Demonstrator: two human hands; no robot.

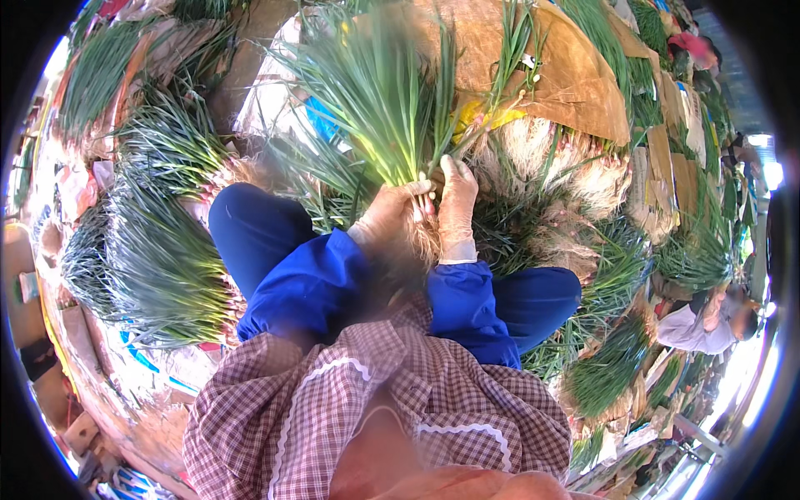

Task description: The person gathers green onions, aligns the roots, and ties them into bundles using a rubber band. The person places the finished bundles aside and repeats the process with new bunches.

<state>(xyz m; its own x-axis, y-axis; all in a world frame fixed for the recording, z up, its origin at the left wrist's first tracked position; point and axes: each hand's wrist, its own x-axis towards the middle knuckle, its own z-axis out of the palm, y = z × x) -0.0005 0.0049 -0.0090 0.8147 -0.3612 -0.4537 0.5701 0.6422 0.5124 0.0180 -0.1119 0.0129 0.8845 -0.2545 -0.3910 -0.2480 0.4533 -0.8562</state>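
My left hand (389, 209), in what looks like a thin pale glove, grips a fanned bunch of scallions (387, 106) near its base. The green leaves point away from me, and the pale stringy roots (424, 237) hang between my wrists. My right hand (457, 200), gloved likewise, is close beside it, with its fingers bent around a few separate scallion stalks (444, 106) at the bunch's right side. The exact contact of the fingertips is partly hidden. Both hands are above the space between my bent knees, where more loose scallions (331, 209) lie.
Piled scallions (169, 256) lie by my left knee. On the right, rooty bundles (562, 156) lie partly under a brown sheet (581, 81), with yellow plastic (494, 119) beside them. More greens (612, 356) lie lower right. Other people (703, 325) (694, 50) sit at the far right.
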